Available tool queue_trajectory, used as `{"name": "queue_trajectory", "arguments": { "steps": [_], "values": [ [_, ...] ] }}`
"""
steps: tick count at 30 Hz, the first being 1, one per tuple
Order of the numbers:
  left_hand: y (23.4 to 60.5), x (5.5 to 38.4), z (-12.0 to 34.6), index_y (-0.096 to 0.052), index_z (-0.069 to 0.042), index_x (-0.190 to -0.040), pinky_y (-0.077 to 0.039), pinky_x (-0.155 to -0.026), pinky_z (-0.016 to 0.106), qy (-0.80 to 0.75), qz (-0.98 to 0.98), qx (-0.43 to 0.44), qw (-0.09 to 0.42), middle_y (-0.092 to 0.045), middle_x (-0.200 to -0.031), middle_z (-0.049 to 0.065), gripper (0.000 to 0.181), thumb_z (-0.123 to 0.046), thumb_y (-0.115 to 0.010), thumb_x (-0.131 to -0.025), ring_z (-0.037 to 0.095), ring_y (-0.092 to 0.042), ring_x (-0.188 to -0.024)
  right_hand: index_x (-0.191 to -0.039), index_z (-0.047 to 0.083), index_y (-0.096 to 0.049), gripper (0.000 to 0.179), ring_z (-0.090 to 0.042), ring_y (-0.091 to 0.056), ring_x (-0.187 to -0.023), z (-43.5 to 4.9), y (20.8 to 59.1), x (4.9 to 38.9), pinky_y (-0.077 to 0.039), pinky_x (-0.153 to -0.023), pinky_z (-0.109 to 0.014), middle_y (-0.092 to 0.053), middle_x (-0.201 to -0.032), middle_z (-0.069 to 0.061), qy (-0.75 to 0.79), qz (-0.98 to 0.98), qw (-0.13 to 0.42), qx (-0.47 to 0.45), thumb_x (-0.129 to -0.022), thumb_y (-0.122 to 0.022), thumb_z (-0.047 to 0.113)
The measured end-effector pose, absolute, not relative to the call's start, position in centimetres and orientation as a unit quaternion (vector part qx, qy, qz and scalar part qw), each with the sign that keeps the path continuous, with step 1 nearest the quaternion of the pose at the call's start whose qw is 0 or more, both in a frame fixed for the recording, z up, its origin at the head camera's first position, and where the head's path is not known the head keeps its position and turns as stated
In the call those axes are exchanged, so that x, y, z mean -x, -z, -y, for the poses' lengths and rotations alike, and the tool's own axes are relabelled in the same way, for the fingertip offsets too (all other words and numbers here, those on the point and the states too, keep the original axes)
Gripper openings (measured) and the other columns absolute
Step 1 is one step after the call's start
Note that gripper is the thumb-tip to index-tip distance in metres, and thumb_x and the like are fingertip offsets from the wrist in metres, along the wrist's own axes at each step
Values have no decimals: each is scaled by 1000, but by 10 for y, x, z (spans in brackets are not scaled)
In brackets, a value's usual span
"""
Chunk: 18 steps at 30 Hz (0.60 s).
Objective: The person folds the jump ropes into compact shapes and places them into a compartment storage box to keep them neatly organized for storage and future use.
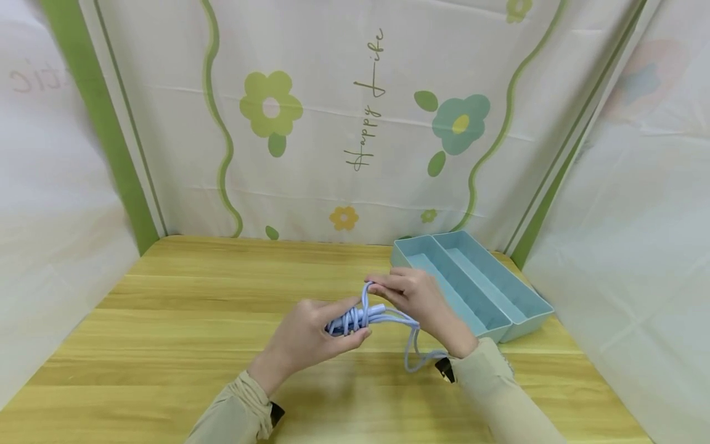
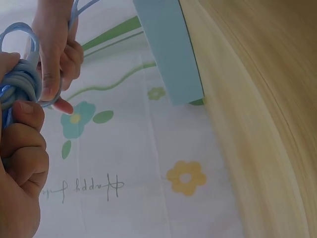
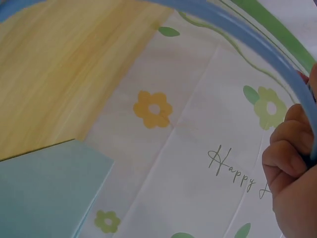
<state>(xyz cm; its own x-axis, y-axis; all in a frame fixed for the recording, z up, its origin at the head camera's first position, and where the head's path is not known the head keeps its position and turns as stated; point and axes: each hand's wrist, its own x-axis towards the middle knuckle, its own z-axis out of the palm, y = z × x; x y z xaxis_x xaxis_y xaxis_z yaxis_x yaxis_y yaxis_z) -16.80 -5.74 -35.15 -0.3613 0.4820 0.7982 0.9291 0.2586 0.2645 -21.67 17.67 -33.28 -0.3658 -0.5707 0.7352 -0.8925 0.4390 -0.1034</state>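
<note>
A light blue cable (image 1: 346, 321) is wound into a tight bundle with a smooth, pale tube-like piece (image 1: 377, 309) at one end. My left hand (image 1: 307, 333) grips this bundle between thumb and fingers; the left wrist view shows its fingers (image 2: 27, 163) curled round the coils. Just to the right, my right hand (image 1: 413, 296) pinches a raised loop of the cable, its other fingers (image 3: 290, 144) folded in. Loose strands (image 1: 410, 357) hang below the right hand, and one stretch of cable (image 3: 237, 25) arcs close across the right wrist view.
A pale blue tray (image 1: 506, 325) with two long compartments stands on the wooden table (image 1: 183, 345) at the right, partly behind my right hand. Behind the table hangs a white flowered curtain (image 1: 322, 142), with more white cloth on both sides.
</note>
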Motion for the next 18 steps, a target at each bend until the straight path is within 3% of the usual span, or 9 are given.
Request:
{"name": "queue_trajectory", "arguments": {
  "steps": [11, 15, 18],
  "values": [
    [355, 169, 56, -66, -2, -127, -44, -49, 10, 423, 722, 454, 308, -73, -88, 7, 47, -21, -78, -86, 0, -57, -55, -109, 7, -76, 37, -2, -46, -56, -179, 345, 217, -39, -50, -17, -63, -70, 6, -279, 781, 255, -497, -102, -51, 34],
    [355, 169, 56, -66, -4, -127, -44, -50, 11, 430, 722, 451, 301, -73, -91, 4, 45, -20, -78, -86, 0, -58, -58, -112, 9, -75, 20, -4, -49, -58, -179, 346, 213, -44, -54, -20, -64, -72, 6, -268, 805, 225, -478, -97, -65, 17],
    [355, 170, 56, -67, -4, -125, -44, -50, 11, 432, 723, 447, 301, -73, -91, 3, 43, -19, -77, -86, -1, -57, -58, -105, 12, -76, 19, -4, -55, -64, -179, 347, 208, -49, -59, -23, -66, -76, 7, -258, 829, 213, -449, -88, -72, 4]
  ]
}}
